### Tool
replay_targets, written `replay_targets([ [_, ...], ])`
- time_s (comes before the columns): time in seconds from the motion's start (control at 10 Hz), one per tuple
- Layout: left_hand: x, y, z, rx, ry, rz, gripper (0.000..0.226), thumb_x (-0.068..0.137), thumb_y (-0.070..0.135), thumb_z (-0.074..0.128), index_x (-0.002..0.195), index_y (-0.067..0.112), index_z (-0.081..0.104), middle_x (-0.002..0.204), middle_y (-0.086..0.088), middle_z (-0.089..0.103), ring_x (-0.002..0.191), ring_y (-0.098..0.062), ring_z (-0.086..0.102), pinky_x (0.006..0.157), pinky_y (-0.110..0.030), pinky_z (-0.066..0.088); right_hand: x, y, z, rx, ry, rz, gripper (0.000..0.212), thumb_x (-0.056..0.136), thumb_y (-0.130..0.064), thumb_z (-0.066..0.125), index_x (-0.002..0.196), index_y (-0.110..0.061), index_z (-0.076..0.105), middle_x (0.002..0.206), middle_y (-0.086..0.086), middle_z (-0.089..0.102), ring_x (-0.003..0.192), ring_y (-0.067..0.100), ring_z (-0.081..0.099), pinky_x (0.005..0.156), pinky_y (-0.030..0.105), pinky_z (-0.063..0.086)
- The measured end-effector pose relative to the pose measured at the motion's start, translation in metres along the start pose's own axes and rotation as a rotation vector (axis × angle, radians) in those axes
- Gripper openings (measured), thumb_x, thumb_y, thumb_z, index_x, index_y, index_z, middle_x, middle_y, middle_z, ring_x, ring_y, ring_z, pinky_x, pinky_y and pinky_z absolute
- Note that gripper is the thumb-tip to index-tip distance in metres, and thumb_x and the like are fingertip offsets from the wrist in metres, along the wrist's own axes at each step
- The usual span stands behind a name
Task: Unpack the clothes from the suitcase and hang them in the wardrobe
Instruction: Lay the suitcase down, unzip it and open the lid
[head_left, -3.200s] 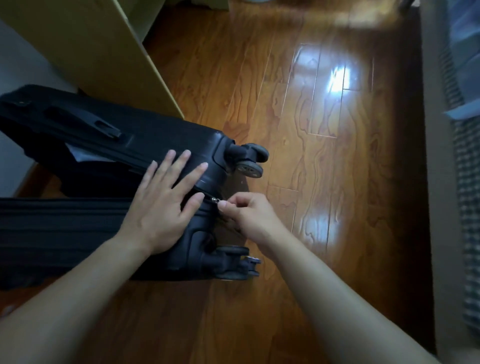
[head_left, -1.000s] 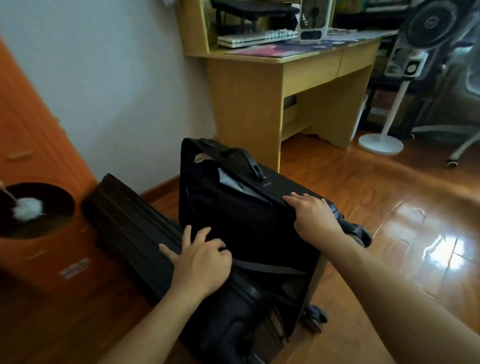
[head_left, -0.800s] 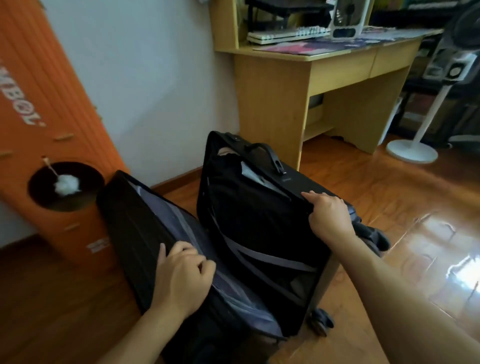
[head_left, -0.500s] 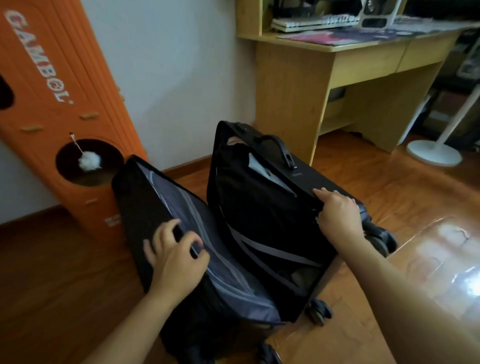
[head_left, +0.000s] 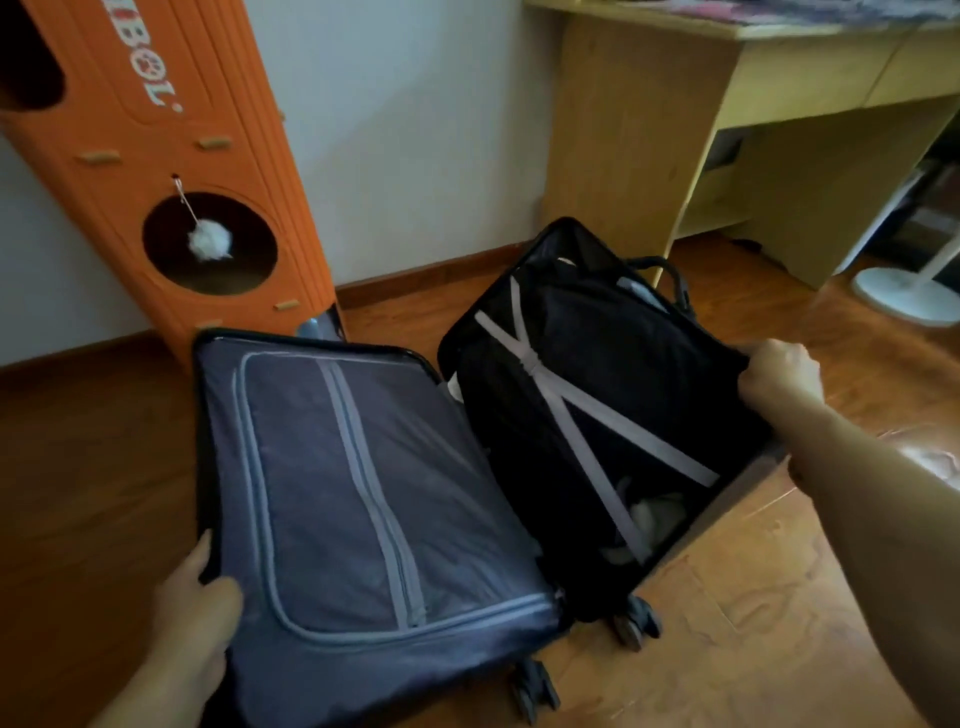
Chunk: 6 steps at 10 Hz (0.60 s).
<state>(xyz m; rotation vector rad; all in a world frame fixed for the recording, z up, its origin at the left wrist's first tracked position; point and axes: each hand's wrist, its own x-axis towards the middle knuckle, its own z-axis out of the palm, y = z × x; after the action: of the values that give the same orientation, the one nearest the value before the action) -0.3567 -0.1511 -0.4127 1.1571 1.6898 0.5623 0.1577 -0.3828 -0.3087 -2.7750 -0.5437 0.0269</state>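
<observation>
Since half a second ago we have swung the two halves of the suitcase (head_left: 597, 415) much wider, so the lid half (head_left: 363, 493) now lies nearly flat on the floor (head_left: 753, 597) with its grey zipped lining facing up, while the deep half stands tilted beside it. Our left hand (head_left: 192, 608) grips the lid's near left edge, thumb over the rim, and our right hand (head_left: 779, 371) is curled over the far right rim of the deep half; both hands are well apart and clamped on the case. The clothes (head_left: 613, 374) sit in the deep half as a dark folded stack under two pale crossed straps (head_left: 550, 395), with something light-coloured showing at the wheel end. We judge the stack to be soft and limp, light enough for one hand per garment but prone to slumping and unfolding once the straps come off, so the straps must be released first at their crossing. Each garment is best taken at the shoulders or collar, both hands spread, so it hangs straight for a hanger. The case shell is stiff but sits on wheels (head_left: 636, 623), so it may roll or tip if we let go before it rests flat. No wardrobe is in view here; an orange cat house (head_left: 171, 171) and a desk (head_left: 649, 130) stand behind.
</observation>
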Motion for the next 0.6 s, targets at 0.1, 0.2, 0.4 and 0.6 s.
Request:
replay_targets([
  [0.1, 0.004, -0.015, -0.001, 0.042, 0.03, 0.039, 0.079, 0.086, -0.016, 0.04, 0.151, 0.028, 0.045, 0.143, -0.004, 0.055, 0.118, -0.032, 0.058, 0.103, -0.047, 0.046, 0.017, 0.011, 0.007, -0.028, -0.006, 0.013, 0.023, 0.091, 0.004, 0.052, 0.104, -0.003, 0.069, 0.071, 0.01, 0.049, 0.088, 0.041, 0.062, 0.08, 0.047, 0.055],
  [0.2, 0.005, -0.018, 0.005, 0.189, 0.019, 0.051, 0.072, 0.092, -0.007, 0.044, 0.154, 0.029, 0.041, 0.143, -0.007, 0.056, 0.119, -0.036, 0.058, 0.101, -0.049, 0.049, 0.035, 0.022, 0.027, -0.146, -0.022, -0.086, 0.033, 0.089, -0.002, 0.054, 0.117, -0.014, 0.069, 0.087, 0.017, 0.061, 0.087, 0.04, 0.064, 0.075, 0.045, 0.056],
  [0.4, 0.038, -0.074, -0.006, 0.402, -0.028, 0.003, 0.082, 0.094, 0.012, 0.062, 0.159, 0.036, 0.02, 0.155, -0.01, 0.042, 0.131, -0.041, 0.049, 0.108, -0.054, 0.043, 0.05, 0.063, 0.076, -0.26, -0.279, -0.095, 0.058, 0.092, -0.014, 0.051, 0.148, -0.024, 0.039, 0.145, 0.018, 0.042, 0.129, 0.045, 0.04, 0.105, 0.054, 0.039],
  [0.6, 0.019, -0.117, -0.008, 0.428, -0.005, -0.015, 0.076, 0.096, -0.006, 0.054, 0.156, 0.035, 0.031, 0.152, -0.015, 0.047, 0.133, -0.04, 0.05, 0.108, -0.056, 0.044, -0.037, 0.047, 0.192, -0.18, -0.502, -0.336, 0.067, 0.103, -0.037, 0.048, 0.16, -0.024, 0.015, 0.167, 0.01, 0.008, 0.153, 0.032, 0.005, 0.123, 0.047, 0.008],
])
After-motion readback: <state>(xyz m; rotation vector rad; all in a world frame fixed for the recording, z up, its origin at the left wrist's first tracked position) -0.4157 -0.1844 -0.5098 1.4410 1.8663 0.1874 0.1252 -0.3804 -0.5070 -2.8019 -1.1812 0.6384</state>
